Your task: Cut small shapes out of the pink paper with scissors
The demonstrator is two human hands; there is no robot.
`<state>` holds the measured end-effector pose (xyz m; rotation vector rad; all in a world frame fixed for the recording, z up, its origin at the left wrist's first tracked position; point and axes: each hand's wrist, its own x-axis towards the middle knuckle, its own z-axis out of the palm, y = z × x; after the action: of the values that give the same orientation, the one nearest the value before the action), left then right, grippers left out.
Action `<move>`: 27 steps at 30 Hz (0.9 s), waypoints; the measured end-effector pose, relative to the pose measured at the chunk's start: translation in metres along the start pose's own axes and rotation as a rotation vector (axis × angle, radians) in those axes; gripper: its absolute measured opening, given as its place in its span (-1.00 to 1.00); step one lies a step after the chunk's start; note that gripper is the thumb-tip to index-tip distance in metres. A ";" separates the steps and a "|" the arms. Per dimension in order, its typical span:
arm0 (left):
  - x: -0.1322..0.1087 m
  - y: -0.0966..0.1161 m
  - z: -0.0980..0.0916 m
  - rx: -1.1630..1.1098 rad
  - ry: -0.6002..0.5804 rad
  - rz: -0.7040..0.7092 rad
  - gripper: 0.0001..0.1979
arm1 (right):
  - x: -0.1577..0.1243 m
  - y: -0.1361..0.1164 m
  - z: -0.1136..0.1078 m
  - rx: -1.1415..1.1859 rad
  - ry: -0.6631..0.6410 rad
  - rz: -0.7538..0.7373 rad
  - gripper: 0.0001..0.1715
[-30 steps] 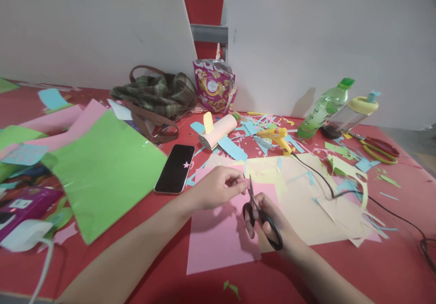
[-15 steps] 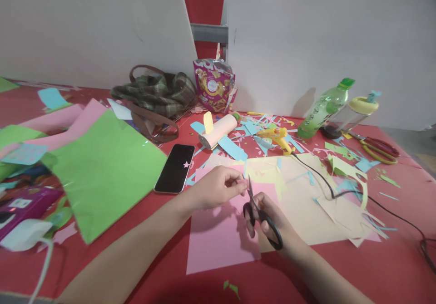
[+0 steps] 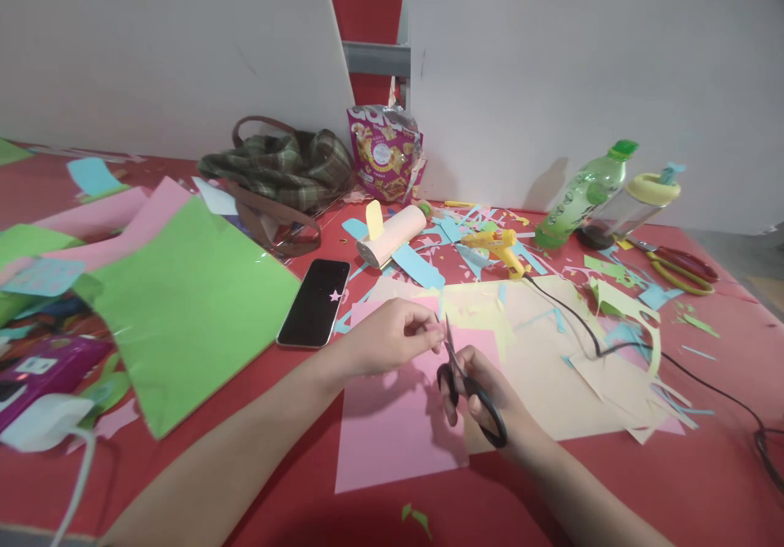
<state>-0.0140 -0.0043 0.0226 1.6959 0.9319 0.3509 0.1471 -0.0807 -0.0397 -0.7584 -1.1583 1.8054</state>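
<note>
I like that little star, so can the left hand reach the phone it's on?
Probably yes: the phone lies close beside the left hand and nothing seems to block it, though that hand pinches what looks like a pink scrap.

The person's left forearm (image 3: pixel 251 449) is slanting from the near left, the left hand (image 3: pixel 397 335) pinching; the right forearm (image 3: pixel 581 502) is slanting from the near right, the right hand (image 3: pixel 493 388) curling just beside, slightly nearer.
</note>
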 end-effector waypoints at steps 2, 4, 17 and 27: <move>0.000 -0.001 0.000 0.000 -0.004 0.002 -0.78 | 0.000 -0.001 0.001 -0.003 -0.002 -0.002 -0.58; 0.000 -0.002 0.001 0.001 -0.007 0.001 -0.78 | 0.000 -0.002 0.001 -0.011 -0.002 0.007 -0.58; 0.001 -0.007 0.002 -0.058 -0.033 -0.097 -0.72 | 0.001 -0.001 -0.001 -0.027 0.001 0.019 -0.59; 0.001 -0.006 0.006 -0.123 -0.031 -0.058 -0.72 | 0.001 -0.004 0.002 -0.026 0.016 0.010 -0.60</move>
<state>-0.0118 -0.0067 0.0148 1.5554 0.9165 0.3359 0.1464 -0.0799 -0.0348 -0.7930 -1.1714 1.7928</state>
